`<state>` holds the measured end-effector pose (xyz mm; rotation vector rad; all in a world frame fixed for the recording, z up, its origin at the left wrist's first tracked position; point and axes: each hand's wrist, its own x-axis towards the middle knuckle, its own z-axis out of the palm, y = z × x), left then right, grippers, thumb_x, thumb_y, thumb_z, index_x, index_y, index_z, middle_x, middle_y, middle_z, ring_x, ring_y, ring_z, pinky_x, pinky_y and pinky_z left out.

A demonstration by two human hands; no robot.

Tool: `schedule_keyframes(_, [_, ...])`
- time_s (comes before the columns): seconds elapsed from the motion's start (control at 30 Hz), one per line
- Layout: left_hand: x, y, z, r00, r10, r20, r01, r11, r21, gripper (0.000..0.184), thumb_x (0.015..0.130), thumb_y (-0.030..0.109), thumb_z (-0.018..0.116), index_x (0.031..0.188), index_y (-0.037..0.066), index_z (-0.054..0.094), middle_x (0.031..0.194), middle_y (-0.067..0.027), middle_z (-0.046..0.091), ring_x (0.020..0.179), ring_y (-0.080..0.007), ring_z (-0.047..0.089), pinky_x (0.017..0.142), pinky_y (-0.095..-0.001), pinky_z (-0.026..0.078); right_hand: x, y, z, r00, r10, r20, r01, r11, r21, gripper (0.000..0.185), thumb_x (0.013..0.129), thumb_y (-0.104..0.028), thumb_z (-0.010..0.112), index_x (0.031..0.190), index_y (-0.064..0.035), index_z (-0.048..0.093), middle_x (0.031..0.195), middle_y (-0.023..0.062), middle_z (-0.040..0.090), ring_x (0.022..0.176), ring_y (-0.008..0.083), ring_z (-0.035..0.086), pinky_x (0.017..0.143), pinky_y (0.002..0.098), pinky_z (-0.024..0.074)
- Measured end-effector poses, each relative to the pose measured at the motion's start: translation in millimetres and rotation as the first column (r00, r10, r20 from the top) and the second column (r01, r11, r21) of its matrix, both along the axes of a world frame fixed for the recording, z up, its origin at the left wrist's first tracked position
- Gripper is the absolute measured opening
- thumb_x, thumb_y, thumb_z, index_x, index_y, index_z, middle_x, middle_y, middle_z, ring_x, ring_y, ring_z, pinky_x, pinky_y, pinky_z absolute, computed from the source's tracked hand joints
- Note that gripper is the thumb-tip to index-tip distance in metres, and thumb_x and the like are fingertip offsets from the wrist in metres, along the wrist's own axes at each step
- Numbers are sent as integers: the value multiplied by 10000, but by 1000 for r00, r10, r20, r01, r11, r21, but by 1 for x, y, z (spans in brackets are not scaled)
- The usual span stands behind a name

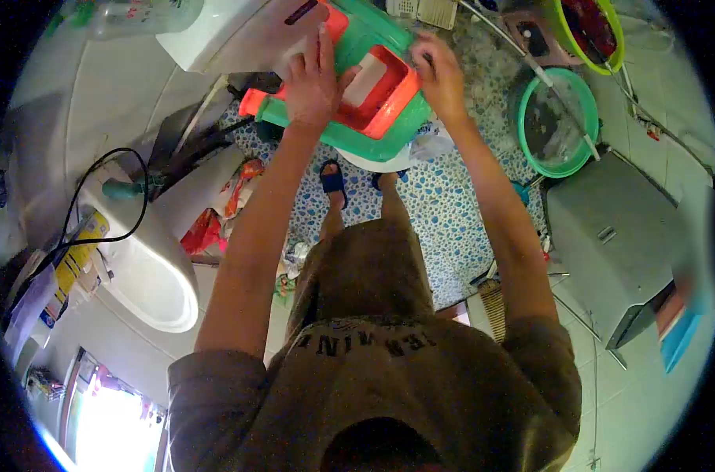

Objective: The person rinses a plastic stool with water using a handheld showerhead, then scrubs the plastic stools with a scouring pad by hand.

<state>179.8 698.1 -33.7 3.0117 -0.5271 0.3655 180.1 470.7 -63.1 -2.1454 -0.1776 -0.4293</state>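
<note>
Okay, so the green plastic box [397, 143] sits at 12 o'clock with its orange-red frame [359, 123], and the thing that bugs me is how it's supported. There's a white rounded rim [361, 163] peeking out under the near edge, but I can't see how much of the box actually rests on it. If it's not well seated, leaning harder on one side could tip it, and the near edge points right at the sandals [333, 182] below.

The left hand [314, 88], between 11 and 12, has its fingers mostly straight and thumb out to the side, over the plastic. Can't tell if it's really clamped on or just pressing. The right hand [440, 75], at 1 o'clock, has curled fingers by the box's edge; no idea if they're gripping it or pinching something small. If both grips are loose and the plastic is wet, I'd guess it slips.

Also tight for space: the white fixture [204, 39] at 11 o'clock is close to the left hand, so a swing that way could bang knuckles. Over at 2 o'clock, a pole [558, 96] lies across the green basin [562, 171], and a wide right elbow might knock it. Plus that patterned floor [468, 212] could be slick if water spills, and open sandals won't help much.
</note>
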Motion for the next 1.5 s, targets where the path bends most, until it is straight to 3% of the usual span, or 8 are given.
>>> schedule_keyframes(0.07, [8, 3, 0, 1000, -8, -14, 8, 1000, 23, 733, 861, 494, 568, 1384, 14, 386, 1382, -122, 453, 941, -317, 536, 837, -421, 461, 51, 38, 0, 993, 108, 53, -105, 993, -56, 139, 852, -61, 597, 986, -49, 559, 1057, 152, 634, 1056, 328, 599, 889, 402, 473])
schedule_keyframes(0.13, [6, 5, -4, 1000, 14, -13, -14, 999, 45, 709, 869, 462, 568, 1390, 19, 379, 1382, -124, 452, 938, -318, 535, 839, -422, 460, 98, 71, 2, 775, 632, 4, -148, 175, 973, 335, 977, -345, 523, 805, -62, 482, 738, 29, 439, 590, 124, 358, 586, 291, 363])
schedule_keyframes(0.17, [5, 7, -4, 1000, 26, -8, -26, 998, 59, 687, 877, 430, 569, 1395, 23, 373, 1383, -126, 452, 936, -319, 535, 841, -422, 459, 91, 69, 1, 777, 630, 4, -138, 165, 977, 335, 977, -345, 523, 805, -62, 482, 738, 29, 439, 590, 124, 358, 586, 291, 363])
schedule_keyframes(0.23, [4, 7, -3, 999, 22, -28, -19, 996, 90, 673, 879, 404, 571, 1399, 27, 370, 1384, -129, 451, 934, -317, 535, 843, -421, 457, 72, 48, 15, 977, 211, -34, -210, 977, 28, 201, 847, -58, 611, 1044, -59, 568, 1068, 152, 641, 990, 323, 630, 845, 396, 501])
schedule_keyframes(1.0, [5, -6, 5, 995, -66, 69, 63, 997, 47, 573, 908, 332, 551, 1372, 29, 406, 1374, -159, 443, 1021, -364, 514, 905, -481, 428, -86, -4, -19, 947, -267, -178, 310, 904, 295, 239, 782, 32, 619, 972, -68, 515, 1089, 138, 572, 989, 294, 575, 854, 365, 449])
schedule_keyframes(1.13, [-8, -23, 21, 960, -195, 201, 173, 978, 119, 537, 908, 295, 552, 1342, 1, 432, 1338, -176, 477, 1027, -369, 525, 910, -485, 424, -106, 37, -21, 788, -379, -486, 598, 279, 751, 228, 839, 24, 613, 1021, -81, 526, 1150, 73, 559, 1023, 179, 533, 889, 293, 424])
schedule_keyframes(1.2, [-40, -50, 13, 965, -238, -112, 177, 901, -396, 436, 922, 277, 536, 1255, -3, 504, 1284, -186, 511, 1074, -360, 525, 915, -481, 423, -122, 50, -17, 754, -313, -577, 572, -117, 812, 250, 872, 7, 604, 1091, -91, 532, 1207, 65, 535, 1034, 147, 525, 890, 268, 432])
schedule_keyframes(1.5, [-10, -109, 54, 470, -131, -873, -748, 465, -473, 432, 976, 429, 480, 812, 57, 623, 605, 20, 511, 534, -120, 484, 486, -289, 413, -200, 17, 44, 730, -213, -649, 571, -332, 751, 397, 913, -65, 506, 1308, -85, 471, 1198, 102, 567, 1104, 215, 560, 916, 324, 493])
